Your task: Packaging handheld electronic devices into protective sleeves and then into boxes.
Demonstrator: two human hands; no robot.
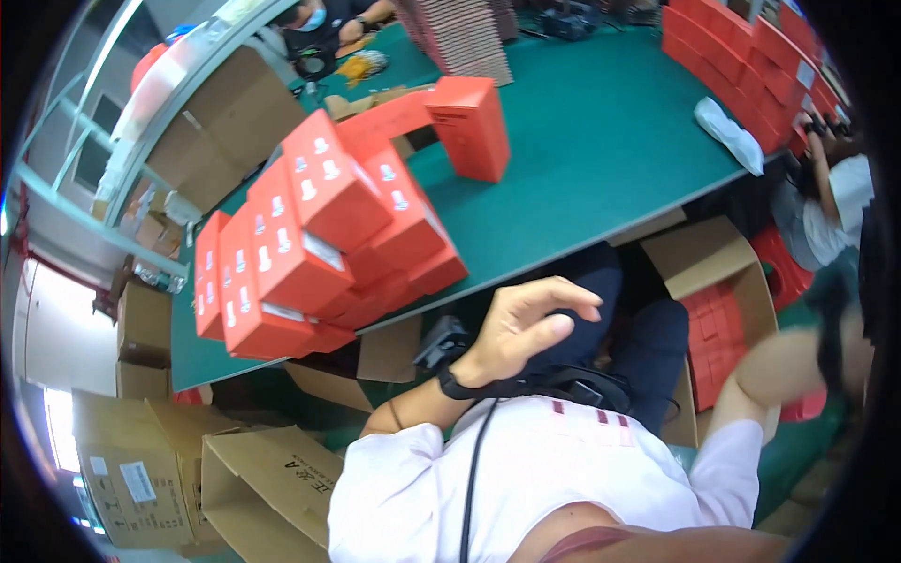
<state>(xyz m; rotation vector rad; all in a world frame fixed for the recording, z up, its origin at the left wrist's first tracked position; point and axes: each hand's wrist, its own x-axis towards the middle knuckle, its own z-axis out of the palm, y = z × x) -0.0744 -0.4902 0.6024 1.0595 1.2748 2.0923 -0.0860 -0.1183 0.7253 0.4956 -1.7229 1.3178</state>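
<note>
My left hand (526, 328) hangs over my lap, just off the near table edge. Its thumb and fingers are apart and slightly curled, with nothing between them. Out at the far right, my right hand (852, 342) is smeared by motion at the dark rim, so its fingers and anything in them cannot be made out. Orange-red boxes (324, 188) are piled in tiers at the left of the green table (582, 122). One orange-red box (474, 131) stands upright behind them. Beside my right forearm, an open carton (699, 249) holds several small orange-red boxes (718, 328).
More orange-red boxes (732, 61) form a wall at the back right, near a white plastic bag (730, 136). A tall stack of flat pieces (460, 38) stands at the back. Cardboard cartons (141, 469) crowd the lower left. People sit across the table and at right.
</note>
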